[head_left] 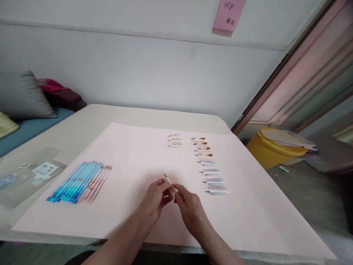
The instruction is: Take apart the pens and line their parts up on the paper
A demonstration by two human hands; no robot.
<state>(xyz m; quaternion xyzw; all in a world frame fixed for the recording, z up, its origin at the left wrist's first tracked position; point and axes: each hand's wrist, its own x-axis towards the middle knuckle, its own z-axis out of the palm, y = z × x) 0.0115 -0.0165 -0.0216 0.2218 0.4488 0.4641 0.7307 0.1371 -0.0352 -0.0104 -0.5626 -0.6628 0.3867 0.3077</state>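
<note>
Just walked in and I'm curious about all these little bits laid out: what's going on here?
A person holds one thin pen refill between both hands, left hand and right hand, above a pink sheet. On the sheet, to the right, two rows of small pen parts are lined up; a bundle of blue pen barrels lies to the left.

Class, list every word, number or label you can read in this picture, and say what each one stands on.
Pink note on the wall: handwritten marks, perhaps digits above two characters, too blurred to read.
White label on the clear plastic bag: print too small to read.
Blue pen barrels and pen parts: patterns only, no legible text.
</note>
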